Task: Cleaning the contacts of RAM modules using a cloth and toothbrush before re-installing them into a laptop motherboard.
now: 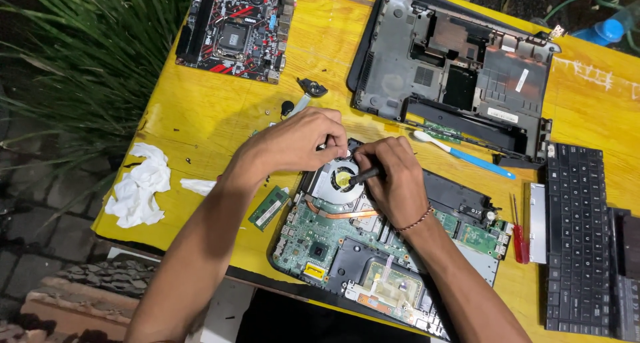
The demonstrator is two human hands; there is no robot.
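Note:
A green laptop mainboard (333, 240) lies on the yellow table (200, 116), with a round cooling fan (337, 180) at its far end. My left hand (300, 143) rests on the fan's upper left edge, fingers curled against it. My right hand (393, 176) grips a black-handled tool (363, 176) whose tip points at the fan's yellow hub. A copper heat pipe (347, 214) runs just below the fan.
An empty laptop bottom shell (460, 70) lies at the back, a desktop motherboard (237, 26) at the back left. A toothbrush (467, 156), red screwdriver (519, 240), keyboard (577, 236), memory stick (269, 208) and crumpled tissues (140, 186) lie around. Grass borders the left edge.

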